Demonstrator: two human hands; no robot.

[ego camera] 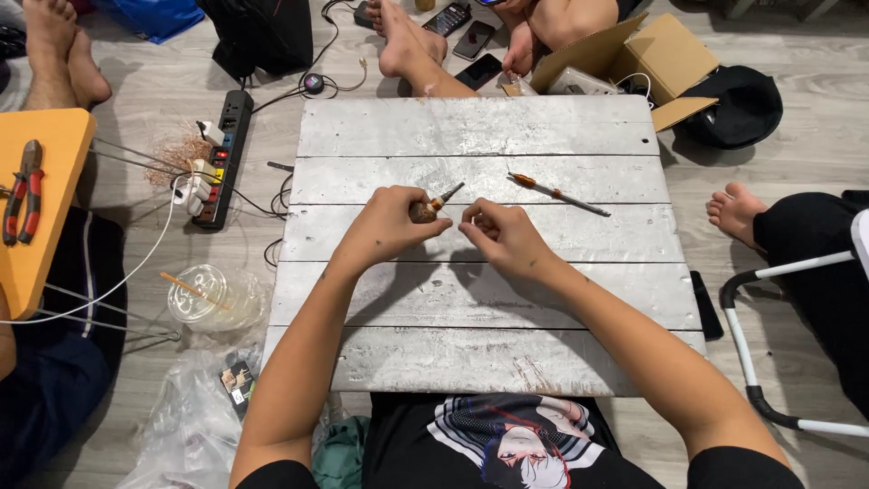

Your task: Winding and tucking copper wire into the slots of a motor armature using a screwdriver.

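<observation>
Seemingly mid-assembly, the left hand (385, 226) closes its fingers round a small brown-handled tool (433, 207) near the middle of the white plank table (471, 362), while the right hand (502, 237) pinches something too small to tell beside it. An orange-handled screwdriver (557, 193) lies toward the far edge; steady alignment looks needed next.

A person's left hand (385, 226) grips a small brown-handled tool (433, 206) over a white plank table (480, 362); the right hand (502, 237) is curled beside it. 1 orange-handled screwdriver (557, 193) lies nearby.
</observation>
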